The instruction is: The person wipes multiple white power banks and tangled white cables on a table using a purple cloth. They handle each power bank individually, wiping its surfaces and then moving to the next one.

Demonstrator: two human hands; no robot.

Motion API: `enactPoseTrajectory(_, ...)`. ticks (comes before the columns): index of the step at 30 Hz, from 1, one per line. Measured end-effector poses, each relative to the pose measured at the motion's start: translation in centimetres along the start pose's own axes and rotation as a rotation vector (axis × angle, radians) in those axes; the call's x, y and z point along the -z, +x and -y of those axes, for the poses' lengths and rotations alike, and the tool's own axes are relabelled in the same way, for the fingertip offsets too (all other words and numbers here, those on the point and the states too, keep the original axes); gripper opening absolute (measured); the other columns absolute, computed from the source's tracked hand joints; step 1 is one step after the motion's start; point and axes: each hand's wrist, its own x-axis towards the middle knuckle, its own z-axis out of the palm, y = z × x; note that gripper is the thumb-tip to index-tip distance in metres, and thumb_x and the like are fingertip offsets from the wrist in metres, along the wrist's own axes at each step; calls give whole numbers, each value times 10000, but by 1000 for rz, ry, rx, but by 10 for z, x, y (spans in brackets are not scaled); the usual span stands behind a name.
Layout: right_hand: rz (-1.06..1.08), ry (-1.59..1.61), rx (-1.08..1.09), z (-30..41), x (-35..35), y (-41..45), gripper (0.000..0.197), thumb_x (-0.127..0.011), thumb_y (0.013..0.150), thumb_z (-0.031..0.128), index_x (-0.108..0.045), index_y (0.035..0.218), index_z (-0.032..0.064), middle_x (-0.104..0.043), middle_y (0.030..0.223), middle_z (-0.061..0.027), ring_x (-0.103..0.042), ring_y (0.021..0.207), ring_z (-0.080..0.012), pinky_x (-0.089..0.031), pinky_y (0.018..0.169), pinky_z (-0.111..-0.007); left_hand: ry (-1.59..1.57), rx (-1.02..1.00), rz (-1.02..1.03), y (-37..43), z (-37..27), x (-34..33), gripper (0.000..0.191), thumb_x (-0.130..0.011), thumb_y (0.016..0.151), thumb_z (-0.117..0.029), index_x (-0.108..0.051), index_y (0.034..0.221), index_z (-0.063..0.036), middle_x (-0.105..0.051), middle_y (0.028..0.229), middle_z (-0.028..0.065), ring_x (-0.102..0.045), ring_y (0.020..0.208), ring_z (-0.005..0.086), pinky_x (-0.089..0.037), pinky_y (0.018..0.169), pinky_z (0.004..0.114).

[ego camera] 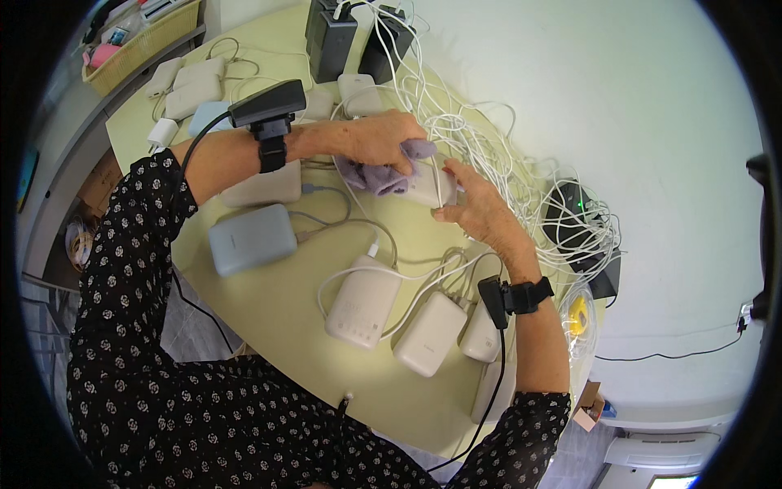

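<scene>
My left hand [386, 139] grips a bunched purple cloth [376, 177], which lies against the left end of a white power bank [424, 185]. At that power bank's right end, the thumb and fingers of my right hand [482, 202] hold it by its edges. A white cable crosses over its top face. Nearer to me lie a blue power bank [252, 239], a white power bank with printed marks [363, 302] and another white one [430, 334], with cables at their far ends. My left forearm partly covers a pale power bank [266, 185].
Tangled white cables [470, 134] run along the wall side to black charging units [333, 43] and a black box with a green light [571, 211]. Several white power banks [194, 91] lie at the far left. A yellow basket [146, 52] stands beyond the table [275, 318].
</scene>
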Motion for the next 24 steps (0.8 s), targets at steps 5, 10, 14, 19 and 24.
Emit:
enactPoseTrajectory(5, 34, -36, 117, 5, 6, 10, 753, -845, 787, 238, -520, 1403, -50, -632, 1271, -284, -576, 1236, -445, -464, 1062, -451, 101, -95, -334, -12, 6, 61, 425, -795, 702, -118, -675, 1077, 41, -697, 893, 154, -664, 795, 269, -530, 764, 363)
enactPoseTrajectory(10, -245, -45, 78, 26, 14, 30, 760, -808, 880, 339, -488, 1463, -29, -605, 1374, -224, -639, 1144, -341, -529, 971, -425, -297, 31, -642, -44, -8, 112, 257, -759, 803, -115, -679, 1010, 14, -699, 879, 67, -653, 765, 155, -535, 721, 306)
enactPoseTrajectory(14, -345, 557, 150, 81, 8, 68, 734, -778, 934, 341, -466, 1482, -33, -647, 1313, -187, -662, 1063, -212, -568, 868, -370, -991, 49, -639, -57, -32, 111, 163, -731, 919, -169, -684, 958, -17, -702, 888, 47, -657, 765, 121, -548, 701, 293)
enactPoseTrajectory(19, -310, 598, 194, 150, -18, 90, 561, -780, 878, 99, -538, 1363, -46, -632, 1297, -186, -676, 986, -217, -555, 891, -362, -1058, 94, -300, -77, -46, 96, 337, -656, 997, -357, -706, 996, -24, -682, 955, -4, -586, 853, 54, -480, 751, 243)
enactPoseTrajectory(24, -459, 602, -52, 112, -5, 90, 370, -758, 813, 54, -661, 1156, -40, -753, 989, -184, -722, 883, -306, -551, 799, -417, -771, 341, -491, -72, -17, 98, 292, -653, 993, -356, -709, 1010, -70, -682, 985, -6, -642, 870, 100, -464, 647, 253)
